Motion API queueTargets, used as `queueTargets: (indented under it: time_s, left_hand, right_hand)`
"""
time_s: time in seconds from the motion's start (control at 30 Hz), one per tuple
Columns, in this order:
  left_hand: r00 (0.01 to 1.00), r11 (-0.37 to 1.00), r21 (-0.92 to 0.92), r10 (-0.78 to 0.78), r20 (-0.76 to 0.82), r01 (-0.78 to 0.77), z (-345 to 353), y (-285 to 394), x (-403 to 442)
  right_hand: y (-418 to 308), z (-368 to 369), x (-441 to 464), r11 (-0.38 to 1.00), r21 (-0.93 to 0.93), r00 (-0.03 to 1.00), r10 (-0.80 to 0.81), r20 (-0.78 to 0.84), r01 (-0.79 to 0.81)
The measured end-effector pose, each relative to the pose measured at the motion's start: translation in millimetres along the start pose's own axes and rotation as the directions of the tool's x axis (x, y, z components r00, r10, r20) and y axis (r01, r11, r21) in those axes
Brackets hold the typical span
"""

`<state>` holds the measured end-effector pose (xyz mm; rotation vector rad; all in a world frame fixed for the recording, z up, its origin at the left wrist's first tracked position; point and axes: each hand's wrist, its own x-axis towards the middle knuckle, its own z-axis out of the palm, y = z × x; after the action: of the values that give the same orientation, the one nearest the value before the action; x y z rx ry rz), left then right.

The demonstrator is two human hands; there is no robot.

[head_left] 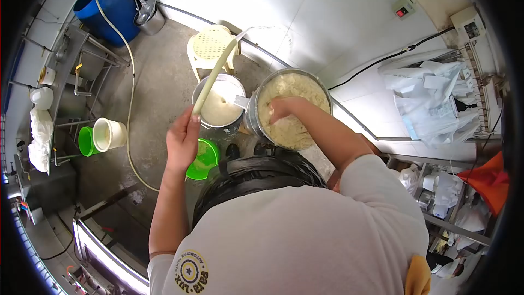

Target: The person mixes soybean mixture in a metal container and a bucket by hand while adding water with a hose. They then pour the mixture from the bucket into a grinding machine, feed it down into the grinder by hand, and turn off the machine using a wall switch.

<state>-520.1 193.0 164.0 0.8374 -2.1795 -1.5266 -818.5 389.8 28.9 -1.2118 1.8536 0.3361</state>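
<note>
My left hand [183,137] is wrapped round a pale hose [218,68], which arches up over a metal pot [238,84] of whitish liquid. To the right, my right hand [281,108] reaches into a large metal pot [322,86] filled with a lumpy, pale yellowish mass. Its fingertips are partly sunk in the mass or hidden, so what they hold cannot be made out. Below the smaller pot, a green basin [212,170] with some pale material sits on the floor.
A yellowish plastic stool [212,43] stands by the wall. At the left are a blue barrel [112,8], a white bucket [117,134], a green bucket [86,141] and metal sinks. Plastic bags [431,95] hang at the right.
</note>
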Motion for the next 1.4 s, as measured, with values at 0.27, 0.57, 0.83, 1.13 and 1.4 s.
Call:
queueTargets:
  time_s: [0.27, 0.57, 0.83, 1.13, 1.4]
  left_hand:
    - [0.999, 1.0, 0.02, 0.025, -0.03, -0.024, 17.2, -20.1, -2.3]
    - [0.999, 0.997, 0.08, -0.008, 0.04, 0.004, 18.4, -9.2, -1.1]
    - [0.999, 0.996, 0.079, -0.032, 0.043, 0.029, 17.1, -7.4, -4.3]
    - [0.998, 0.999, 0.032, -0.044, 0.053, 0.043, 22.6, -29.6, -9.9]
    - [0.998, 0.998, 0.05, 0.021, 0.062, -0.025, 27.3, -28.7, -4.2]
  right_hand:
    - [-45.7, 38.4, -81.3, 0.993, -0.087, 0.969, 0.053, -0.242, -0.076]
    - [1.2, 71.1, -8.0, 0.993, 0.051, 0.967, 0.112, -0.23, -0.103]
    - [30.9, 81.4, 34.7, 0.997, -0.047, 0.996, 0.056, -0.072, -0.059]
    - [13.3, 28.7, -47.9, 0.956, 0.293, 0.938, 0.114, -0.326, -0.015]
    - [-15.6, 67.4, -128.2, 0.932, 0.249, 0.896, 0.331, -0.296, -0.262]
